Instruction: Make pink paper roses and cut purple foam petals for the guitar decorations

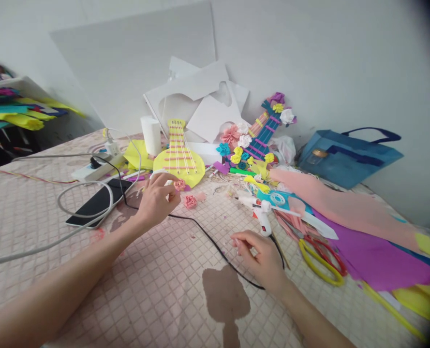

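My left hand (158, 199) is closed in a pinch around a small pink paper flower (179, 184), at the lower edge of a yellow paper guitar (178, 162) with white strings. Just right of it, another pink paper flower (190, 202) lies on the table. My right hand (261, 257) hovers low over the table with thumb and fingertips pressed together; whatever may be between them is too small to make out. Close above that hand is a white hot glue gun (261, 217), a glue stick jutting from its rear.
Yellow-and-red scissors (321, 263), purple paper (378, 256) and pink paper (338, 198) spread on the right. A decorated blue guitar (265, 135) leans on the back wall near a blue bag (348, 157). A phone (98, 205), cables and a power strip (96, 169) lie left.
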Motion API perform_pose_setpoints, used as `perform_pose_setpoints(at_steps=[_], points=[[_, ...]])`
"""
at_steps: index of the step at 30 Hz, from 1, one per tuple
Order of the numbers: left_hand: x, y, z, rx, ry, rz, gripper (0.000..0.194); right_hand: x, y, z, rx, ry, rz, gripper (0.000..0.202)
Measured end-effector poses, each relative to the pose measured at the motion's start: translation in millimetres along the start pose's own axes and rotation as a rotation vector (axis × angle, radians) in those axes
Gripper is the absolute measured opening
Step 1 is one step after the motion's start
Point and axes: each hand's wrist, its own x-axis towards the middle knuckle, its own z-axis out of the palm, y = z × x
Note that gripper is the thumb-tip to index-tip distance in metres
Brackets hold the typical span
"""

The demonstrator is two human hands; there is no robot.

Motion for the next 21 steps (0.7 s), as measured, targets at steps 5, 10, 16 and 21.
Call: perform_pose_setpoints(at_steps=[5,10,16,21], points=[[-7,6,9.2,0.026,-0.088,-0.022,0.042,0,-2,0,-0.009,-0.005,-0.024,0.02],[-21,35,18.1,-0.125,-0.224,0.195,0.018,0,-4,-1,-0.037,-0.013,-0.035,0.018],[-37,83,22.0,-0.258,-0.292,0.404,0.016,0,-3,2,-0.017,-0.029,0.002,0.023],[-41,115,26.1,-0.283,-0.364,0.576,0.014,-1,3,7,0.065,-0.047,-0.012,0.041]])
